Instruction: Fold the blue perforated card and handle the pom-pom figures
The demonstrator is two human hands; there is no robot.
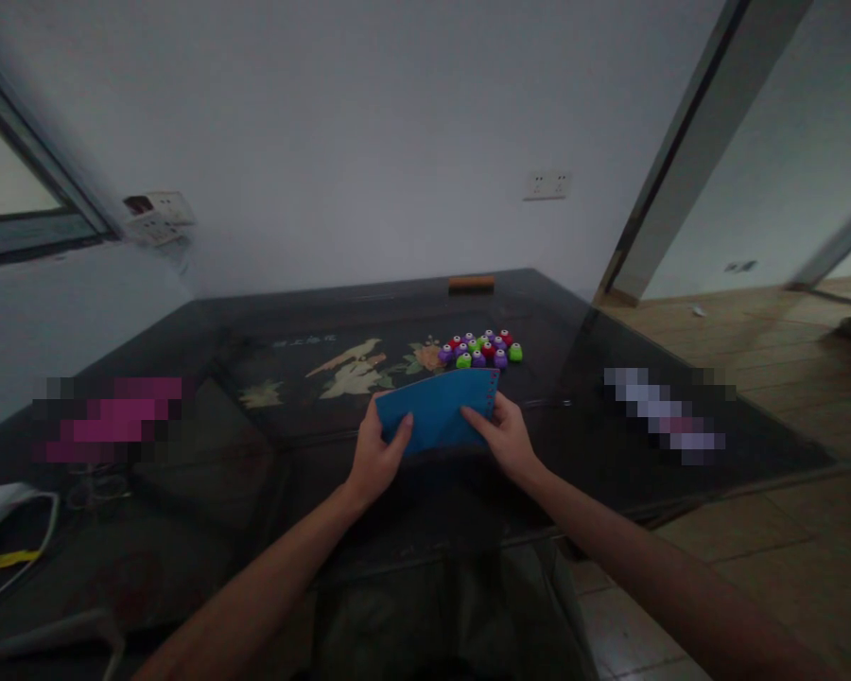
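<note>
Your fingers are closed on the blue sheet (pixel 438 410): your left hand (pixel 378 461) pinches its near left corner, thumb on top, and your right hand (pixel 505 437) grips its right edge, thumb laid across the face. You hold the sheet just above the dark table (pixel 269 473). Just beyond the sheet's far edge sits a cluster of small coloured punches (pixel 480 349), purple, green and red. Left of the sheet, the table's pale bird-and-flower inlay (pixel 347 369) shows.
</note>
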